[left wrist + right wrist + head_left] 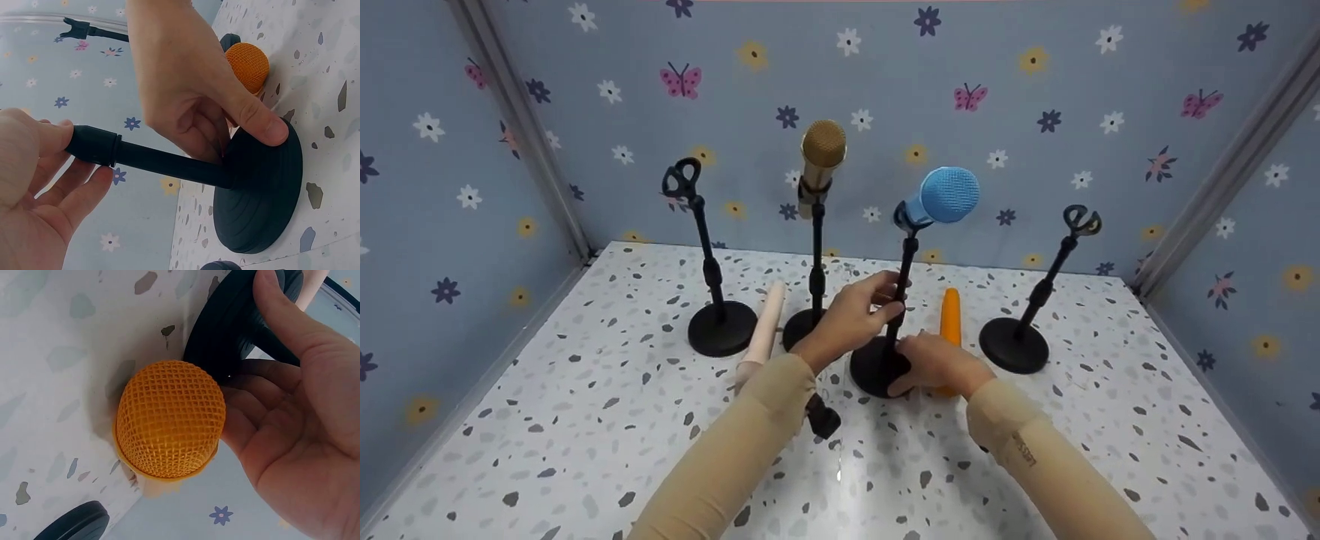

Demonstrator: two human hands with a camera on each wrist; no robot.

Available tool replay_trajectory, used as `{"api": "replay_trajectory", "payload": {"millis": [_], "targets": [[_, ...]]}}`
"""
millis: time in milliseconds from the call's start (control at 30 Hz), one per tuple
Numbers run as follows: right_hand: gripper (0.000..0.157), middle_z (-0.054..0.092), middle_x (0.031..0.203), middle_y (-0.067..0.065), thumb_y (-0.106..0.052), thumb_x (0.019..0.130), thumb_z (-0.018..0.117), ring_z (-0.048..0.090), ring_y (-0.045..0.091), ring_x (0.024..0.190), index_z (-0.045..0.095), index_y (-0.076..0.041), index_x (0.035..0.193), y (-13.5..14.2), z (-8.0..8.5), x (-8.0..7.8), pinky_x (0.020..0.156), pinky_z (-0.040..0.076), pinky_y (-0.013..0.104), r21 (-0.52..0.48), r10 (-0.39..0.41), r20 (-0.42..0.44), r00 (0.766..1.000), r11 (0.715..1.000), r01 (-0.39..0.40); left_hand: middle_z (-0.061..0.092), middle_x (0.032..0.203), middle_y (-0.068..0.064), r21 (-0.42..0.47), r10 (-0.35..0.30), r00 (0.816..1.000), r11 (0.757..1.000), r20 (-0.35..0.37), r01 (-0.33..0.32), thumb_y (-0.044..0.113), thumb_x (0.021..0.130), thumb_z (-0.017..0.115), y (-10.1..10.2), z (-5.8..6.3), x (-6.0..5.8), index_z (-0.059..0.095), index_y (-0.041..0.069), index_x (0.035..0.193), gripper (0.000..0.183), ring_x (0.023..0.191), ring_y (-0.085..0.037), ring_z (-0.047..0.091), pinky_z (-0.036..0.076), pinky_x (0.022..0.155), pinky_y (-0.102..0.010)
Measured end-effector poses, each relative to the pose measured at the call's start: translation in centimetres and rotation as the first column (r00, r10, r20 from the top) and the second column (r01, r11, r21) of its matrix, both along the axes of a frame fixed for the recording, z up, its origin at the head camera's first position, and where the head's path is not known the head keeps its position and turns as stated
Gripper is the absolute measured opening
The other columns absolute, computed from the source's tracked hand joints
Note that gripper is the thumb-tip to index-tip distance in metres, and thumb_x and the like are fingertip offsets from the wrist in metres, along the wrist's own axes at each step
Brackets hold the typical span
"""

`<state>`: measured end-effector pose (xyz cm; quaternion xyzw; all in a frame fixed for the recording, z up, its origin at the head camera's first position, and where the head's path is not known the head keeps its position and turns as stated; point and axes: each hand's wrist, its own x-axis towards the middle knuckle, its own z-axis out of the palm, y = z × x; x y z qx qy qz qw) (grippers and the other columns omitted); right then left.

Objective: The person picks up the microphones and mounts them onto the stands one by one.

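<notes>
In the head view a blue microphone [950, 195] sits tilted in the clip of a black microphone stand [871, 369]. My left hand [851, 311] holds this stand's pole, with fingers and thumb around its collar [93, 145] in the left wrist view. Low down, my right hand [937, 364] grips the round base, its thumb [264, 124] lying over the rim. The other right fingers are partly hidden behind the pole and base. Right beside that hand lies an orange microphone [951, 311], its mesh head [171, 419] close to the base in the right wrist view.
A gold microphone [825, 146] stands in another stand left of centre. A pale pink microphone [766, 330] lies beside it. Stands without microphones are at left [721, 330] and right [1014, 345]. Beneath my left sleeve shows a small black object [823, 420]. Flowered walls enclose the speckled table [585, 420].
</notes>
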<state>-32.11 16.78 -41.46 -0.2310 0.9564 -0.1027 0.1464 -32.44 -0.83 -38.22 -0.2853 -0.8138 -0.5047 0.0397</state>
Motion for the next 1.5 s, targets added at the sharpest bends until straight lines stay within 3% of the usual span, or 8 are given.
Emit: {"api": "replay_trajectory", "payload": {"millis": [467,700,833,1100,1367,1500], "targets": [[0.037,0.066,0.082,0.003,-0.030,0.076,0.092,0.056,0.022,0.075,0.072,-0.006,0.096,-0.6,0.2,0.0,0.084,0.053,0.041,-0.003,-0.062,0.043,0.997,0.998,0.062,0.072,0.114,0.000,0.022,-0.003,1.000,1.000,-0.016,0.003,0.011,0.101,0.063,-0.1,0.0,0.2,0.063,0.015,0.129,0.028,0.107,-0.013,0.067,0.051,0.099,-0.036],[0.035,0.067,0.083,0.002,-0.030,0.076,0.091,0.057,0.021,0.077,0.073,-0.007,0.096,-0.8,0.1,-0.2,0.088,0.054,0.042,0.013,-0.060,0.048,0.997,0.998,0.059,0.072,0.112,-0.004,0.053,-0.048,0.999,0.997,-0.023,0.049,0.017,0.092,0.078,-0.5,0.0,-0.4,0.064,0.011,0.129,0.040,0.102,-0.016,0.070,0.055,0.093,-0.041],[0.033,0.067,0.080,0.002,-0.029,0.076,0.091,0.057,0.020,0.074,0.072,-0.007,0.092,-0.7,-0.1,-0.3,0.085,0.054,0.042,0.014,-0.031,0.027,0.999,0.999,0.030,0.070,0.117,-0.006,0.026,-0.031,0.999,0.999,-0.032,0.032,0.018,0.089,0.080,-0.4,0.3,-0.6,0.065,0.013,0.127,0.041,0.101,-0.019,0.070,0.057,0.087,-0.033],[0.033,0.069,0.087,0.004,-0.030,0.078,0.090,0.058,0.021,0.078,0.073,-0.008,0.095,-0.4,-0.1,-0.2,0.088,0.054,0.042,0.017,-0.046,0.032,0.998,0.999,0.045,0.073,0.109,-0.005,0.032,-0.028,0.999,0.999,-0.025,0.028,0.013,0.088,0.081,0.1,0.1,-1.0,0.066,0.013,0.124,0.039,0.092,-0.016,0.072,0.058,0.082,-0.030],[0.037,0.067,0.085,0.004,-0.032,0.077,0.091,0.057,0.021,0.077,0.071,-0.006,0.094,-0.2,0.1,-0.1,0.085,0.054,0.042,0.002,-0.048,0.014,0.999,0.999,0.048,0.069,0.117,-0.007,0.098,-0.149,0.988,0.985,0.039,0.145,0.005,0.097,0.069,0.4,-0.7,-1.3,0.059,0.011,0.127,0.032,0.108,-0.021,0.069,0.054,0.095,-0.032],[0.036,0.065,0.080,0.002,-0.031,0.076,0.091,0.055,0.020,0.074,0.071,-0.006,0.092,0.0,-0.1,0.0,0.081,0.053,0.041,-0.021,-0.029,0.003,1.000,0.999,0.029,0.069,0.116,-0.009,0.116,-0.163,0.985,0.981,0.056,0.156,0.003,0.098,0.066,0.5,-1.0,-1.3,0.059,0.010,0.126,0.029,0.107,-0.016,0.068,0.053,0.096,-0.032]]}}
